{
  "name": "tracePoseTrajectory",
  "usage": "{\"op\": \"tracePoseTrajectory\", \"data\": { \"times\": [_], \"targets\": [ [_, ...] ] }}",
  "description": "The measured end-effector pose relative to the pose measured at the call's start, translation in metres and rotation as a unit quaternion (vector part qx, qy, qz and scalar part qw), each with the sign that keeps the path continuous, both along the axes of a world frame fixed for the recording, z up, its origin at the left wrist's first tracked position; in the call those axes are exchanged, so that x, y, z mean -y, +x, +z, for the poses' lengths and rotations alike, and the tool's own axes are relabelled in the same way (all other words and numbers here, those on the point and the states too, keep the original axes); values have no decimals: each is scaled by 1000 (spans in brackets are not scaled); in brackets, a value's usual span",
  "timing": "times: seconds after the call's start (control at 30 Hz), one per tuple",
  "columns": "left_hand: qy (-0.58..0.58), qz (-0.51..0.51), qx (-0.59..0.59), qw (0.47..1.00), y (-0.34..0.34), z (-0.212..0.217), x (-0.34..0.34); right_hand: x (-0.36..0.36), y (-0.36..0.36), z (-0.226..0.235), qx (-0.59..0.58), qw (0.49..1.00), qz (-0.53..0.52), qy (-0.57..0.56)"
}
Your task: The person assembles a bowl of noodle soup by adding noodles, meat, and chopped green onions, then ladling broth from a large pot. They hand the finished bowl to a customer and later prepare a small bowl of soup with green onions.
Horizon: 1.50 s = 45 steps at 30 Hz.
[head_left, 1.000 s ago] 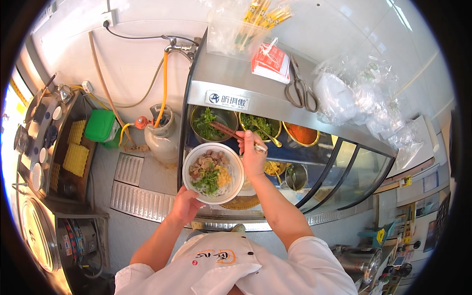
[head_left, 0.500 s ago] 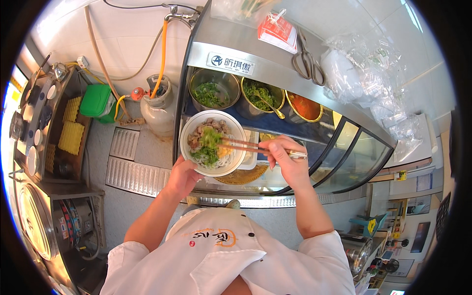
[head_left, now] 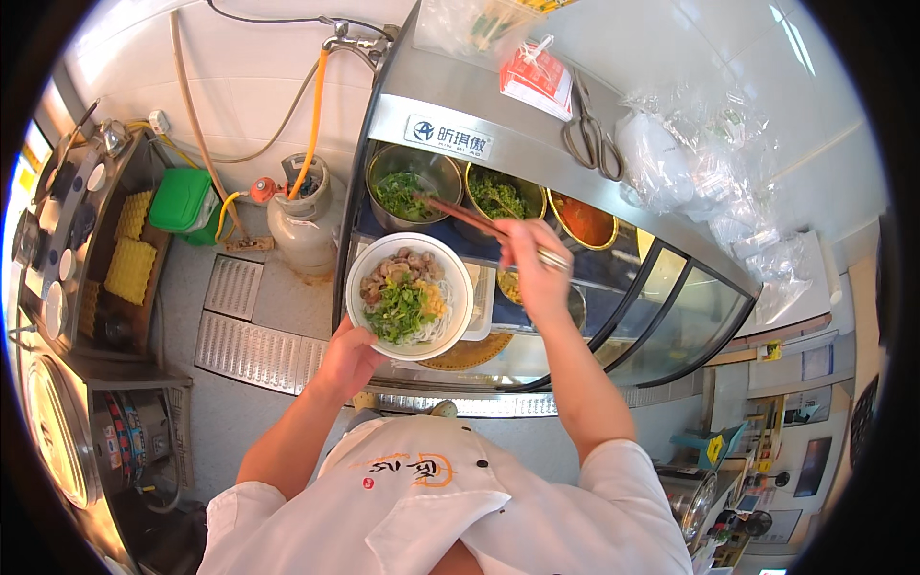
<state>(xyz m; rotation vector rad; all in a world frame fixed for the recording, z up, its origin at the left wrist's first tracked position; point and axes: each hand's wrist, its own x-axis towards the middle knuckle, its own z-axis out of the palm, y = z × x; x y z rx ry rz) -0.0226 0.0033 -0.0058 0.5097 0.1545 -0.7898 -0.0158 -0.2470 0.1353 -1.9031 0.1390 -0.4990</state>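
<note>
One bowl point(head_left: 453, 264), its near-left rim in the left hand point(head_left: 348, 360), sits left of the right hand point(head_left: 538, 265), which grips chopsticks point(head_left: 466, 215).

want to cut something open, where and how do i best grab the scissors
The scissors are probably best taken by their looped handles, from your side: they lie on the steel counter top, loops toward you, blades pointing away.

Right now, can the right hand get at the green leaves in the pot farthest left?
Probably yes: the right hand holds chopsticks, their tips apparently at the green leaves. The bowl in the left hand leaves the pot's opening uncovered.
</note>
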Motion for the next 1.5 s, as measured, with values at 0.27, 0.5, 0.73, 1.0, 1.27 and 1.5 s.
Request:
{"op": "tracePoseTrajectory", "data": {
  "times": [0.27, 0.5, 0.73, 1.0, 1.27, 1.5],
  "targets": [
    [23, 32, 17, 999, -48, -6, -10, -1, 80, -56, 119, 837, 223, -485],
    [-21, 119, -25, 992, -170, -19, -36, 12, -13, -14, 122, 811, 203, -536],
    [-73, 358, 34, 930, -428, 7, -53, -37, -214, -58, 187, 935, 236, -190],
    [-12, 670, 26, 742, -718, 25, -40, -160, -395, -162, -138, 817, 559, -19],
    [25, 889, 14, 458, -1049, -21, -58, -437, -723, -161, -143, 525, 837, -59],
    [52, 957, -42, 283, -1283, -25, -84, -627, -1050, -175, -74, 402, 902, -136]
  ]
}}
